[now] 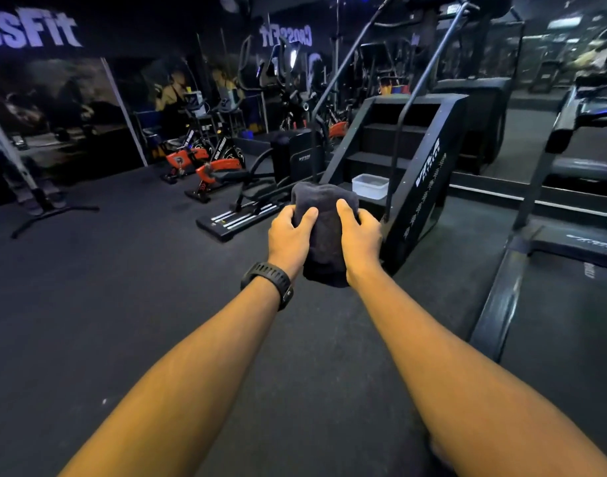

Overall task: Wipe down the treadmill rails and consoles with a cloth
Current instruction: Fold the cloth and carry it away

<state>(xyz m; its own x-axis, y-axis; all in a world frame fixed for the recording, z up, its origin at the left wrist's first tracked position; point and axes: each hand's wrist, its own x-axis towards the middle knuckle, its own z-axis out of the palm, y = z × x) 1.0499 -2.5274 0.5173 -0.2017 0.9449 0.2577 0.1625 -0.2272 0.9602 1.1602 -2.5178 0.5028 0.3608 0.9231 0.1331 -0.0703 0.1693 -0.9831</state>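
Dark cloth (324, 232) bunched, held mid-air above floor (123, 287) between left hand (290, 237) and right hand (359, 235), fingers curled round it. Soft, light, floppy, probably damp; grip by folded bulk. Treadmill (553, 304) at right, untouched.

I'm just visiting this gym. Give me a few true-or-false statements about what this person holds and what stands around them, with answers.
1. Both the left hand and the right hand grip a dark cloth. True.
2. The black watch sits on the right wrist. False: it is on the left wrist.
3. A white tub sits at the bottom of the stair climber steps. True.
4. The spin bikes are blue. False: they are orange and black.
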